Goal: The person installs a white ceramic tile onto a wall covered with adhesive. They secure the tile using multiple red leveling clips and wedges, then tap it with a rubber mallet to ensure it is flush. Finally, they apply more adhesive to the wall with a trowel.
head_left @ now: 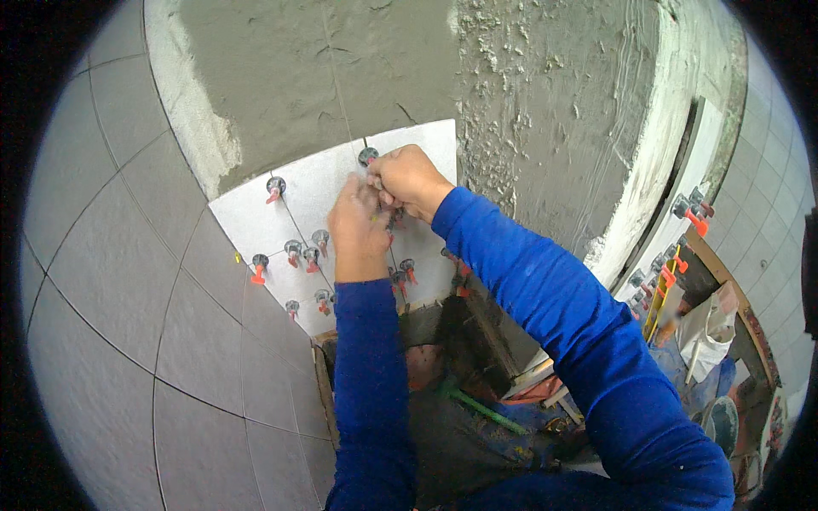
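Note:
White wall tiles point(247, 219) are set in rows below a stretch of grey mortar point(273, 85). Round black tile levelling clips with red handles, such as one point(275, 187) on the left, sit along their joints. At the top edge of the tiles, my right hand point(411, 180) is closed, its fingertips pinching the red handle of a levelling clip point(368, 156). My left hand point(356, 223) is just below and left of it, against the tile face. Motion smears its fingers, so whether they hold anything is unclear.
Large grey tiles point(111, 281) cover the wall on the left. More levelling clips point(692, 211) line a white strip on the right. Lower down are a white bag point(709, 332), a bucket point(722, 423), a green stick point(487, 410) and wooden boards point(528, 381).

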Demonstrator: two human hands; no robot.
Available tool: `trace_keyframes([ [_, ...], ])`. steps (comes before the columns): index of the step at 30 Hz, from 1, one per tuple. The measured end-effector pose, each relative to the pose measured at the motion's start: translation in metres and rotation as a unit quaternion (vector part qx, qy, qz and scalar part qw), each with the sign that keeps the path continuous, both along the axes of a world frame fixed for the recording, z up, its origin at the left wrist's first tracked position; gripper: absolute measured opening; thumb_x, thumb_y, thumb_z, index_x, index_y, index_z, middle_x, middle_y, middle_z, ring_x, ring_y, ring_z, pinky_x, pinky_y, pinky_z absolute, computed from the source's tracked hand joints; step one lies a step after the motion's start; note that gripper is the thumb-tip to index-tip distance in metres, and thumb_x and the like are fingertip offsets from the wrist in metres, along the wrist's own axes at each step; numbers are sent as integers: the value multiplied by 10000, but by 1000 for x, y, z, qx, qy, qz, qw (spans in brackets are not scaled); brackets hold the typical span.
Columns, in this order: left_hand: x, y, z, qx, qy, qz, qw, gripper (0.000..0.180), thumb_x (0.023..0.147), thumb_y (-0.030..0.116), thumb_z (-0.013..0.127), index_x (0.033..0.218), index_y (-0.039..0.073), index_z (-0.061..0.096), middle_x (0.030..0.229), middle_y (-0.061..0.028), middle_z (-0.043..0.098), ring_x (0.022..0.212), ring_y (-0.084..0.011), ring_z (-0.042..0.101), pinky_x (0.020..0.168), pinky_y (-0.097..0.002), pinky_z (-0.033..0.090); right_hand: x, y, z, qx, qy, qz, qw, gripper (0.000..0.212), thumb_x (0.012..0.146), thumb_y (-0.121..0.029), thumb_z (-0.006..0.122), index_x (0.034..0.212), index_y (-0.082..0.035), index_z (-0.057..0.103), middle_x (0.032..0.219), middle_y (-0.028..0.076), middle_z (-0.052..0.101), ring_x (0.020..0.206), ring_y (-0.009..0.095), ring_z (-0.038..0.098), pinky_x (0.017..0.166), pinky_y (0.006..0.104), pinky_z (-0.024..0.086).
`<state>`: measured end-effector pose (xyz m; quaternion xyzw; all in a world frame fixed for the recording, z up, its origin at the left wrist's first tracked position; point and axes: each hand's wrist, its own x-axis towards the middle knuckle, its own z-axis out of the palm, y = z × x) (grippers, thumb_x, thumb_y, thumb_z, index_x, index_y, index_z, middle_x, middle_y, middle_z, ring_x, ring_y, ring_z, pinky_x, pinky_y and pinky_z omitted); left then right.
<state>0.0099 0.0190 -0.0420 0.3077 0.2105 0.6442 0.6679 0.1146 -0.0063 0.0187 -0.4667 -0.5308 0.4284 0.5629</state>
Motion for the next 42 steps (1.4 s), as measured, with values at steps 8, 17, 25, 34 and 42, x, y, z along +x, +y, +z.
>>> trace_keyframes([
  [8, 14, 25, 5, 40, -173, -252, 951, 407, 1107, 360, 388, 1251, 40, 593, 1240, -147, 679, 1167, -319, 642, 1060, -466, 474, 5, 6, -3, 87, -242, -138, 956, 334, 927, -290, 628, 919, 20, 752, 856, 264, 733, 810, 416, 729, 699, 492, 572],
  [17, -1, 2, 39, 73, 146, 131, 978, 174, 982, 145, 655, 945, -20, 696, 946, -115, 710, 859, -208, 681, 721, -370, 541, -12, -22, 16, 154, -451, -204, 855, 334, 880, -293, 631, 906, 10, 770, 957, 275, 735, 931, 465, 713, 851, 518, 570],
  [25, -5, -50, 21, 120, -6, 7, 993, 305, 1019, 260, 655, 1075, -38, 690, 1036, -87, 713, 929, -143, 664, 788, -265, 525, -13, -42, 7, 201, -432, -191, 858, 310, 912, -288, 616, 926, -8, 748, 910, 281, 717, 878, 472, 701, 803, 534, 561],
  [34, -10, -75, -16, 221, 144, 56, 963, 341, 1034, 279, 636, 1103, -55, 658, 949, -50, 668, 828, -128, 595, 743, -278, 473, 12, -94, -55, 321, -402, -203, 833, 250, 1009, -245, 561, 1010, -36, 698, 911, 209, 713, 810, 436, 681, 708, 524, 535],
  [42, -7, -66, -13, 273, -11, -151, 950, 398, 1038, 288, 624, 1200, -75, 618, 1117, -127, 672, 1020, -203, 634, 887, -327, 516, 22, -98, -36, 102, 11, 70, 992, 314, 1073, -291, 556, 942, -28, 667, 733, -11, 602, 592, 59, 520, 519, 236, 390],
])
